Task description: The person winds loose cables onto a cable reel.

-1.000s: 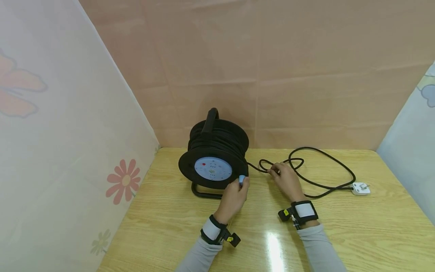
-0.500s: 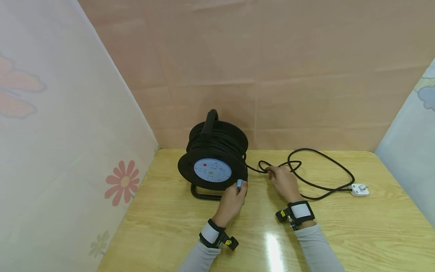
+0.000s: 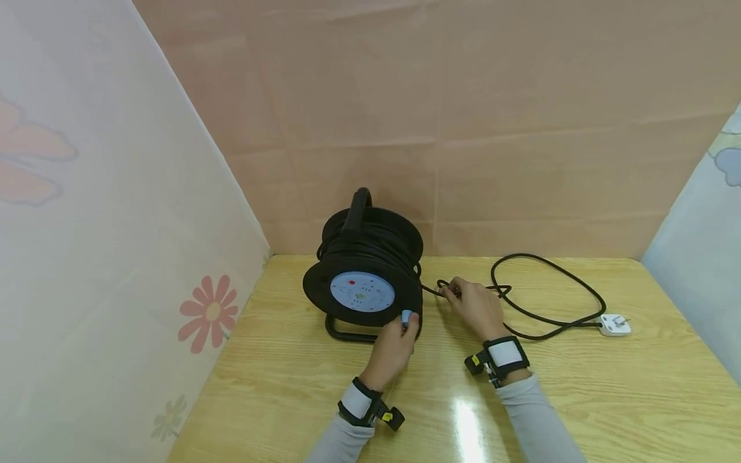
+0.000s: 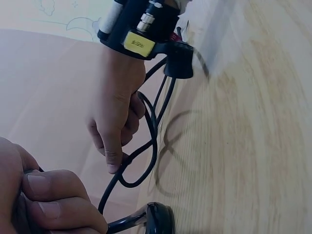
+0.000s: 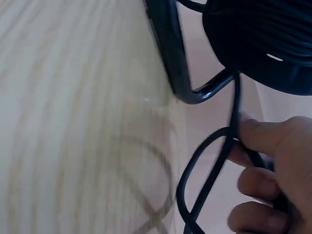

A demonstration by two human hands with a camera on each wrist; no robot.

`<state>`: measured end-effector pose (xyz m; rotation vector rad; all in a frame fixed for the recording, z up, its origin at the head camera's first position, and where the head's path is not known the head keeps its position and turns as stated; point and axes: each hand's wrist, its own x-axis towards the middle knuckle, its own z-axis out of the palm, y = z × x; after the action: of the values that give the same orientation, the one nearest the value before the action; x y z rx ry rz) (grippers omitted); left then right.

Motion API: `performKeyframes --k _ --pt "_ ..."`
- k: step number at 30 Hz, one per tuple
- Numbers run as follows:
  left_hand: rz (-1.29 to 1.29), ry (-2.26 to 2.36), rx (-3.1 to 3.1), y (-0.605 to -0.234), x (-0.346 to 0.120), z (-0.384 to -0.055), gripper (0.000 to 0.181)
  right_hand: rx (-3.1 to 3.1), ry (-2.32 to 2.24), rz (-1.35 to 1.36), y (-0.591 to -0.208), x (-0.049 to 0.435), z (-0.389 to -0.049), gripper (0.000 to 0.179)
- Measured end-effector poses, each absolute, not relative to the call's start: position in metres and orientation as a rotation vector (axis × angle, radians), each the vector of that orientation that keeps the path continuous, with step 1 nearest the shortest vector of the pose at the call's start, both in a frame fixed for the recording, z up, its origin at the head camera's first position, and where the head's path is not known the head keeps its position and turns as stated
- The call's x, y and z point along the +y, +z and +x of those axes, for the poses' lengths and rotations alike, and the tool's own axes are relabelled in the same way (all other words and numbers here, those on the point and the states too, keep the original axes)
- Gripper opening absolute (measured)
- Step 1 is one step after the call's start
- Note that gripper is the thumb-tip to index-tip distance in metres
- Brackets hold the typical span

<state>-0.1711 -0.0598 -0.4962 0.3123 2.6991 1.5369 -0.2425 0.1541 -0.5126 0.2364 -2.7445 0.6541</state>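
Note:
A black cable reel [image 3: 318,289] with a pale blue socket panel [image 3: 361,291] stands on its tubular frame. My left hand [image 3: 393,350] grips the light blue crank knob [image 3: 406,317] at the reel's lower right edge; the knob is hidden in the left wrist view. To the right of the reel, my right hand [image 3: 477,308] pinches the black cable [image 3: 523,255] between thumb and fingers. In the right wrist view the cable [image 5: 215,170] runs from the drum [image 5: 263,41] down to the fingers and hangs in a loop beside them.
The remaining cable lies in loose loops on the wooden table [image 3: 648,386], ending in a white plug [image 3: 613,325] at the right. A pinkish sheet [image 3: 521,128] hangs behind, and a flowered sheet [image 3: 116,257] borders the left.
My right hand has moved left toward the reel with the cable. The knob has shifted slightly down under my left hand, and the panel's red dot has turned a little right.

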Motion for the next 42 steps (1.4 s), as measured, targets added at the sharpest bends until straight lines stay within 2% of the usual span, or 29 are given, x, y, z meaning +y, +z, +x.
performKeyframes --k 8,20,35,42 --pt "0.271 1.523 2.688 -0.498 -0.062 -0.172 0.052 -2.796 0.582 0.41 -0.506 0.151 -0.243 0.021" --pt "0.266 1.515 2.692 -0.5 -0.062 -0.172 0.053 -2.806 0.688 0.424 -0.505 0.144 -0.24 0.01" --pt "0.227 1.541 2.646 -0.502 -0.065 -0.171 0.051 -2.862 0.685 0.423 -0.521 0.139 -0.25 0.027" --pt "0.237 1.551 2.633 -0.504 -0.066 -0.172 0.052 -2.884 0.666 0.424 -0.524 0.134 -0.25 0.016"
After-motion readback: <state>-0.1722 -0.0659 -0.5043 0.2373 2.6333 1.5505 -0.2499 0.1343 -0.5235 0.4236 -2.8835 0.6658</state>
